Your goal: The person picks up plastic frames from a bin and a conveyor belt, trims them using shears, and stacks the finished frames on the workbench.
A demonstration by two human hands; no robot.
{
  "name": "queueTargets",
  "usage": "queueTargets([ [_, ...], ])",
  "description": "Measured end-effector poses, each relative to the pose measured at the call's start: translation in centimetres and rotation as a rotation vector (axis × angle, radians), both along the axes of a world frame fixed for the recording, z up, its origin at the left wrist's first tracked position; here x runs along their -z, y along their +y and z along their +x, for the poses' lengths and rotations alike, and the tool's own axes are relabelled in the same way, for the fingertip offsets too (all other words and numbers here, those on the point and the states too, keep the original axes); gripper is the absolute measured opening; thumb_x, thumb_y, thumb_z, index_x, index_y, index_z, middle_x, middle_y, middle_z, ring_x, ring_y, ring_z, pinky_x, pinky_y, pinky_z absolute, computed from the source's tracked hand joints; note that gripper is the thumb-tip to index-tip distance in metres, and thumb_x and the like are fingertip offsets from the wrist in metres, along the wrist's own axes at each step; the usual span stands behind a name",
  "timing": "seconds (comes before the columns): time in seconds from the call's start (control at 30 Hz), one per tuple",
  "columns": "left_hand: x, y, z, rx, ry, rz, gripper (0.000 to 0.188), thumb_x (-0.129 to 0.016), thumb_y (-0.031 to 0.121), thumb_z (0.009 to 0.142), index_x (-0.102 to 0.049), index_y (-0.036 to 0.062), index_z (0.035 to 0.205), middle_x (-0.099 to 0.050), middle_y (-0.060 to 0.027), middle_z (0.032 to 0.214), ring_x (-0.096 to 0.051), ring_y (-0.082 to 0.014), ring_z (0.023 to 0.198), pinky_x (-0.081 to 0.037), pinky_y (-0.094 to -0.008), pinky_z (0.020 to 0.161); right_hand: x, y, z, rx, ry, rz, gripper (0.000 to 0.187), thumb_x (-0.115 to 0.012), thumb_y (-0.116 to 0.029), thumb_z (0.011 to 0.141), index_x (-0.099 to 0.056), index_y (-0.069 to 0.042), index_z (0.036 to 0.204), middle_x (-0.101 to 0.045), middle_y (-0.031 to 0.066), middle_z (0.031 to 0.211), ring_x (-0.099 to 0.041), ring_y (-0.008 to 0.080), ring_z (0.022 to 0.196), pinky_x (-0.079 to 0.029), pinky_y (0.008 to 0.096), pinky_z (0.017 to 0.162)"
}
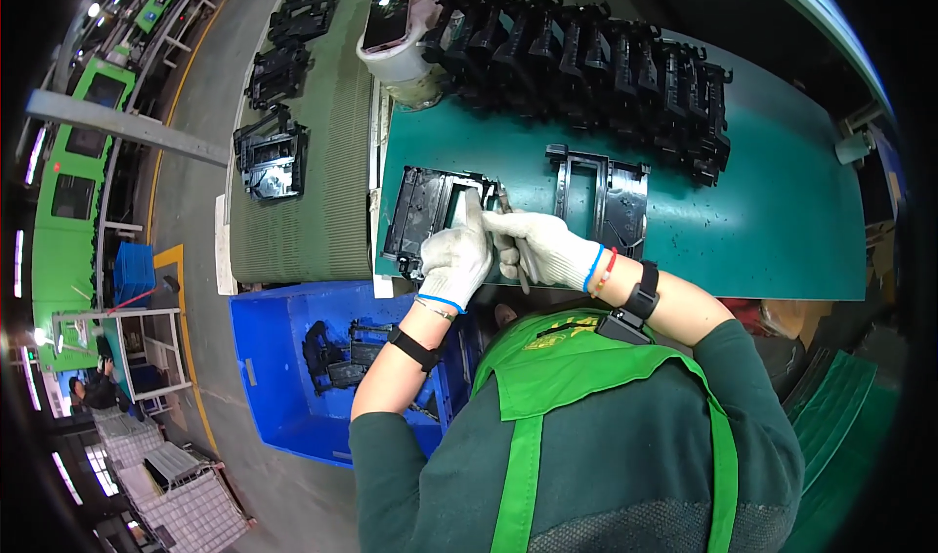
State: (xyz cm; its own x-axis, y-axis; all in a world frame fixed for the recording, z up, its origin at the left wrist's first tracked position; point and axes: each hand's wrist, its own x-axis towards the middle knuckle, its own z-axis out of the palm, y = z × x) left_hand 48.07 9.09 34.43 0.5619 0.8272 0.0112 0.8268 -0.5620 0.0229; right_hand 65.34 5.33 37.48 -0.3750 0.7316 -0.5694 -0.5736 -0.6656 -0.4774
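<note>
Both my hands wear white knit gloves with blue cuffs. My left hand grips the near right edge of a black plastic frame lying on the green tabletop, its index finger pointing along the frame's side. My right hand is closed round a slim metal hand tool, whose tip meets the frame's right edge. The tool looks like a pair of cutters, but its jaws are too small to make out. To the right of my hands, a second black frame lies flat, apart from them.
Several black frames stand in a row at the table's back. A white tub carries a phone. Left of the table, a ribbed green conveyor bears more black parts. A blue bin holding black pieces sits below.
</note>
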Motion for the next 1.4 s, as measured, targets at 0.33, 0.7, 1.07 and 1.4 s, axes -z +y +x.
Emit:
queueTargets([
  [0.33, 0.5, -0.3, 0.4, 0.033, -0.193, -0.081, 0.049, -0.052, 0.037, 0.1, -0.047, -0.004, 0.127, -0.064, -0.0134, 0.061, -0.064, -0.0322, 0.049, -0.048, -0.0458, 0.043, 2.3, 1.5, -0.5, 0.022, -0.007, -0.002, 0.023, -0.07, -0.032, 0.098, -0.056, -0.016, 0.09, -0.054, -0.0037, 0.073, -0.047, 0.0076, 0.055, -0.042, 0.0275, 0.052],
  [0.7, -1.4, 0.3, 2.2, -0.113, -0.049, -0.257, 0.071, -0.049, 0.043, 0.099, -0.028, 0.0062, 0.156, -0.063, -0.0145, 0.06, -0.066, -0.0353, 0.056, -0.046, -0.0502, 0.044, -5.7, -5.7, 5.2, -0.155, -1.159, 1.089, 0.024, -0.066, -0.025, 0.096, -0.062, -0.012, 0.116, -0.059, 0.0065, 0.093, -0.062, 0.0251, 0.067, -0.052, 0.0427, 0.064],
  [1.07, -3.0, -0.4, 2.9, -0.186, 0.157, -0.169, 0.077, -0.056, 0.039, 0.099, -0.021, 0.0143, 0.163, -0.072, -0.026, 0.079, -0.071, -0.0457, 0.074, -0.056, -0.0533, 0.069, -1.6, -7.5, 7.2, -0.271, -1.566, 0.708, 0.023, -0.06, -0.026, 0.097, -0.073, -0.009, 0.105, -0.071, 0.02, 0.087, -0.072, 0.0379, 0.08, -0.057, 0.0476, 0.067],
  [1.4, -0.8, 1.5, 2.0, -0.135, 0.077, -0.127, 0.083, -0.06, 0.041, 0.095, -0.02, 0.0165, 0.163, -0.071, -0.0269, 0.078, -0.071, -0.0458, 0.073, -0.056, -0.0538, 0.067, -0.1, -7.4, 7.0, -0.37, -1.682, 0.738, 0.013, -0.067, -0.018, 0.085, -0.072, -0.012, 0.095, -0.072, 0.0147, 0.086, -0.074, 0.0368, 0.083, -0.056, 0.0495, 0.064],
])
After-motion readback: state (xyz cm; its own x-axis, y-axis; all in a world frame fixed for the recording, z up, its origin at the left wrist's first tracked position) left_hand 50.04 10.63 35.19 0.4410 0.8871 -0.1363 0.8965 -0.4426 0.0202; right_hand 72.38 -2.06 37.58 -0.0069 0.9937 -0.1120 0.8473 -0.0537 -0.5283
